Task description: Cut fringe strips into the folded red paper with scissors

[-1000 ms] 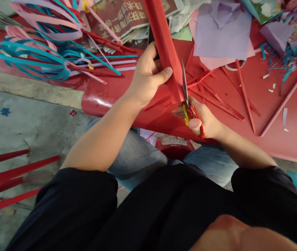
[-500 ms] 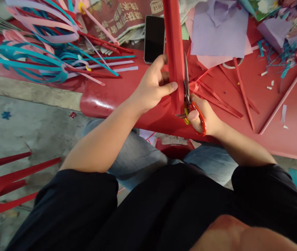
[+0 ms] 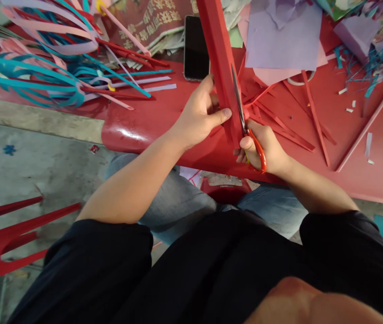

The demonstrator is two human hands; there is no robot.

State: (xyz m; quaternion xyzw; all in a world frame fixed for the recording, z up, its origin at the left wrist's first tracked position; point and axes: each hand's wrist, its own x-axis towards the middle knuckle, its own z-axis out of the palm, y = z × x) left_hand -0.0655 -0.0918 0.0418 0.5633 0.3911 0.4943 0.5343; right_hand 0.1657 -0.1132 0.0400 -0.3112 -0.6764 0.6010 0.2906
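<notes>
Left hand point(image 3: 200, 114): closed around a long folded strip of red paper point(image 3: 220, 67), thumb pressed flat on its near face, fingers wrapped behind. The strip stands steeply, running up and away from the hand to the top edge of the view.

Right hand point(image 3: 262, 148): fingers through the orange handles of a pair of scissors point(image 3: 245, 119) and closed on them. The blades point up along the right edge of the red strip, just beside the left thumb; they appear nearly shut against the paper. The two hands sit close together, with the strip between them.

Both hands are held over the near edge of a red desk point(image 3: 151, 121). Just beyond the left hand lies a black phone point(image 3: 195, 47), face up. To the right of the right hand, thin red paper strips point(image 3: 314, 117) and small offcuts lie scattered on the desk. Beyond the right hand lies a lilac sheet point(image 3: 282, 38). Well to the left of the left hand sits a heap of looped blue, pink and red paper strips point(image 3: 53, 67).
</notes>
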